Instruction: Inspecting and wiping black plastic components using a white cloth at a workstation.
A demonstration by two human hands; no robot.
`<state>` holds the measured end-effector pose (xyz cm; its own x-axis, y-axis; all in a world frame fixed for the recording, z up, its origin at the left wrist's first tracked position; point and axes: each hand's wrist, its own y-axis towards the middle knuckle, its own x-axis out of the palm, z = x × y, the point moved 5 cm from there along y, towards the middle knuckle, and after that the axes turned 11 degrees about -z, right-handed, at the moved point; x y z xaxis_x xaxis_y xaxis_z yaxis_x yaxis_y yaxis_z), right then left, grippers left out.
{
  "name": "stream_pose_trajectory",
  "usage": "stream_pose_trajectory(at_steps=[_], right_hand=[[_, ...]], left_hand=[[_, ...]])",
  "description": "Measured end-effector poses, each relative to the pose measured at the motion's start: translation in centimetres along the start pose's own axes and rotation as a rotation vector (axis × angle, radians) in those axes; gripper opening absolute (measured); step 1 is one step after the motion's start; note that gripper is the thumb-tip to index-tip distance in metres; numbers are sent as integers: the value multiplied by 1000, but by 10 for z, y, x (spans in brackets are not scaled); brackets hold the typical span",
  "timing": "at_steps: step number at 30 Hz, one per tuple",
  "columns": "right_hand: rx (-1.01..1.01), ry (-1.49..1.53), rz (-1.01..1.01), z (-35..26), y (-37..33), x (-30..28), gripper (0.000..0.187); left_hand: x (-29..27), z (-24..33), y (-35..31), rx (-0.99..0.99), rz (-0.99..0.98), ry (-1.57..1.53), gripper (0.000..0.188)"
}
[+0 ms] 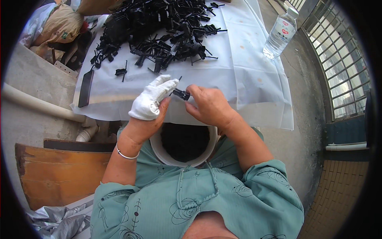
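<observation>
Between my two hands, over the near edge of the table, is a small black plastic part (181,94) with a thin stem. My left hand (153,98), in a white glove that leaves the thumb bare, closes on the stem side of it. Bare fingers of my right hand (209,104) pinch its other end. Beyond them a big heap of similar black parts (159,32) covers the far part of the table. One loose black part (121,71) lies apart, left of the heap.
White plastic sheeting (254,87) covers the table. A dark flat phone-like slab (86,88) lies at its left edge. A clear water bottle (280,35) stands at the right. Below the table edge, a white bucket (157,148) with black contents sits between my legs.
</observation>
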<state>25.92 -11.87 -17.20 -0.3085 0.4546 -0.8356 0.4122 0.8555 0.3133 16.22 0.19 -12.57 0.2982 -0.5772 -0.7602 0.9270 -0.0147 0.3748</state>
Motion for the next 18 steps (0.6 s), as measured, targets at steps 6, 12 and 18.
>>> stream_pose_trajectory(at_steps=[6, 12, 18], right_hand=[[-37, 493, -205, -4, -2, -7, 26], [-31, 601, 28, -10, -9, -20, 25], [-209, 413, 280, -32, -12, -12, 15]], left_hand=[[22, -5, 0, -171, -336, -554, 29], [40, -21, -9, -406, -120, -875, 23], [52, -16, -11, -312, 42, -782, 24]])
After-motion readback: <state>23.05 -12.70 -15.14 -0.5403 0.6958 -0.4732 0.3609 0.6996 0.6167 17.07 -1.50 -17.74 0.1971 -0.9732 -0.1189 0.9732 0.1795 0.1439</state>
